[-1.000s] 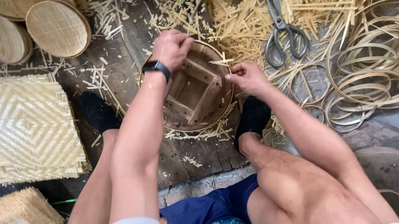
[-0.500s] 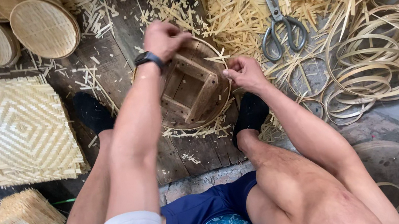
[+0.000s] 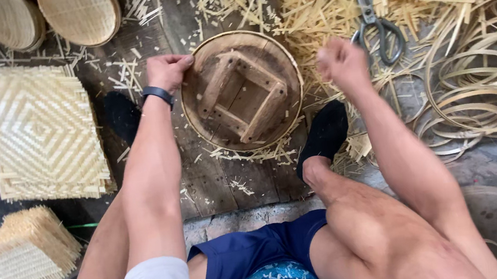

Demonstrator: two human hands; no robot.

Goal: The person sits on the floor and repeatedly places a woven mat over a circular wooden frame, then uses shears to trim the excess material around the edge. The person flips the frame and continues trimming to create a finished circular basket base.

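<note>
A: What is the person doing right now?

B: The person sits on the floor with a round wooden form (image 3: pixel 241 90) between both feet. It has a square wooden frame inside. It lies on the dark wooden boards (image 3: pixel 203 182), just in front of the knees.

A: What do the hands do?

B: The left hand (image 3: pixel 167 71) is curled shut on the left rim of the round wooden form and holds it. The right hand (image 3: pixel 343 63) is a closed fist up in the air, just beside the right rim. It is blurry, so I can't tell if it holds a thin strip.

A: Which step is it?

B: I think it is the step of getting the form set and steady. The next move needs the right hand to come down on the rim again while the left hand holds firm.

A: What is different from a moment ago?

B: Half a second ago the right hand was resting on the right rim. Now it is lifted off. The left hand has slid from the top of the rim to its left side. The scissors (image 3: pixel 373 16) and the bamboo rings (image 3: pixel 480 94) have not moved.
</note>
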